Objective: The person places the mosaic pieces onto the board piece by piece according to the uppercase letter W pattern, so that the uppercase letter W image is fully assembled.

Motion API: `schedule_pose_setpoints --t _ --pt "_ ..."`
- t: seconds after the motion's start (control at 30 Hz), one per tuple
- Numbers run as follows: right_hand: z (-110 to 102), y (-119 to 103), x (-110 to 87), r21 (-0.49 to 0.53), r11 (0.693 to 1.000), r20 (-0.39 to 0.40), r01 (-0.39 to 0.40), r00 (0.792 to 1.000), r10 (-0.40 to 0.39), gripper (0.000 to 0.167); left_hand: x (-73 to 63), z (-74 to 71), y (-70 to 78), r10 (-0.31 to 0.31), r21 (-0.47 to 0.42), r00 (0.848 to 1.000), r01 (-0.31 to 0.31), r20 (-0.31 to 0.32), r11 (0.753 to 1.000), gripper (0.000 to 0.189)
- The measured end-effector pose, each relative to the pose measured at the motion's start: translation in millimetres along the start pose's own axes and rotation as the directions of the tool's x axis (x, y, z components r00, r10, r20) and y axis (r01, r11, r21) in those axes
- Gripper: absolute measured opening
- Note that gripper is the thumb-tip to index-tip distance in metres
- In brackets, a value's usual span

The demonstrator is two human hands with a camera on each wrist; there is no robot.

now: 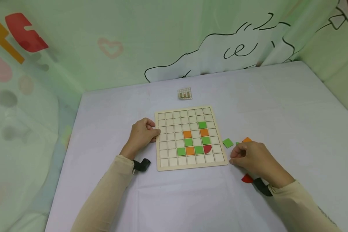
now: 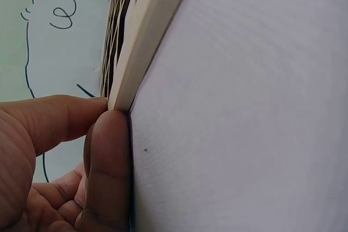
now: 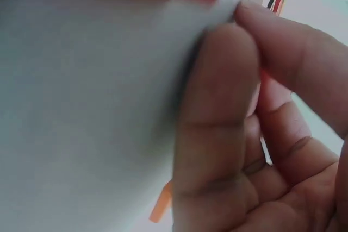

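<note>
A pale wooden grid board (image 1: 192,162) lies on the table with green, orange and red pieces set in its squares. My left hand (image 1: 142,133) pinches the board's left edge, thumb on top and a finger against the side, as the left wrist view shows on the wooden edge (image 2: 133,61). My right hand (image 1: 250,159) is curled just beside the board's lower right corner, thumb and forefinger tips close together. In the right wrist view no piece shows between the fingertips (image 3: 231,39); I cannot tell whether they hold anything. A red piece (image 1: 207,149) with a rounded corner ends the lower coloured row.
Right of the board lie a loose green square (image 1: 227,143) and an orange piece (image 1: 246,139), partly behind my right hand. Another red piece (image 1: 247,178) lies beneath the right wrist. Beyond the board sits a small card (image 1: 185,93) with a grid pattern. A printed curtain (image 1: 119,71) hangs behind.
</note>
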State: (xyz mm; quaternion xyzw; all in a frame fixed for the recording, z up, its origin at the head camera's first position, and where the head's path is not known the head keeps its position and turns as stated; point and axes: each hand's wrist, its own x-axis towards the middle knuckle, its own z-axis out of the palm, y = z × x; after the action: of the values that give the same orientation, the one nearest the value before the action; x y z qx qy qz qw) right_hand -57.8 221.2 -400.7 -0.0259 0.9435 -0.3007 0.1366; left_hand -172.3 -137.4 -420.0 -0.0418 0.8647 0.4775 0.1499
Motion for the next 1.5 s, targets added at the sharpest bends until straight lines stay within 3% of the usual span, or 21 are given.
schedule_pose_setpoints --t 0.17,0.4,0.57,1.03,1.27,1.5 --pt "-10 7 -9.1 0.016 1.0 -0.024 -0.01 1.0 0.01 0.009 -0.6 -1.1 1.0 0.004 0.007 1.0 -0.004 -0.007 1.0 0.029" --pt "-12 32 -37.6 -0.004 0.999 0.108 -0.034 0.994 0.035 0.024 -0.3 -1.1 0.2 -0.001 0.007 1.0 0.001 0.008 1.0 0.029" --pt "-3 38 -47.9 0.016 1.0 0.076 -0.003 0.997 0.002 0.022 1.0 0.1 -2.3 -0.009 -0.002 1.0 0.009 0.006 1.0 0.029" --pt "4 25 -45.3 0.06 0.994 0.069 0.088 0.993 -0.092 0.023 1.9 1.1 -2.0 -0.006 -0.007 1.0 0.006 -0.002 1.0 0.029" --pt "2 20 -40.9 0.058 0.995 0.11 0.082 0.99 -0.088 0.022 0.9 1.7 -0.7 -0.007 -0.019 1.0 0.007 0.001 1.0 0.029" --pt "2 8 -22.2 0.244 0.966 0.132 0.089 0.983 -0.124 0.014 2.1 1.4 -1.6 -0.013 -0.025 1.0 0.013 -0.001 1.0 0.028"
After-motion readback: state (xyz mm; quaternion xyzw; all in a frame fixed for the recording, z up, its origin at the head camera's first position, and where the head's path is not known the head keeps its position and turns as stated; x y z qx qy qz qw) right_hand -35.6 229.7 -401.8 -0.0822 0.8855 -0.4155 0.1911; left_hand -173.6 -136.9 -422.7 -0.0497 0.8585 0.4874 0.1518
